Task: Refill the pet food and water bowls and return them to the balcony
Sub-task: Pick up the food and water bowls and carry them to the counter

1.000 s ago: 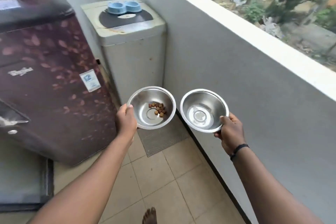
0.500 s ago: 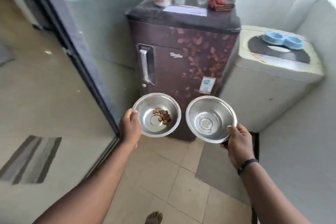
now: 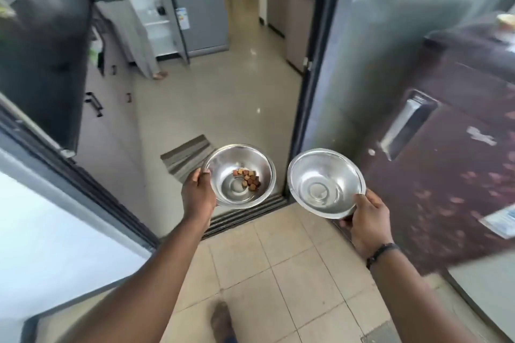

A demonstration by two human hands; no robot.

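The logo on the maroon fridge [image 3: 459, 164] is too blurred for us to read. We have turned from the washing machine to the open doorway. Our left hand [image 3: 198, 198] grips the steel kibble bowl [image 3: 240, 175]; our right hand [image 3: 369, 221] grips the round, shiny steel bowl [image 3: 326, 182] beside it.

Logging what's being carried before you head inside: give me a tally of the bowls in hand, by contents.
Steel bowl with kibble, held by the left hand: 1
Steel bowl without kibble, held by the right hand: 1
Total: 2 bowls
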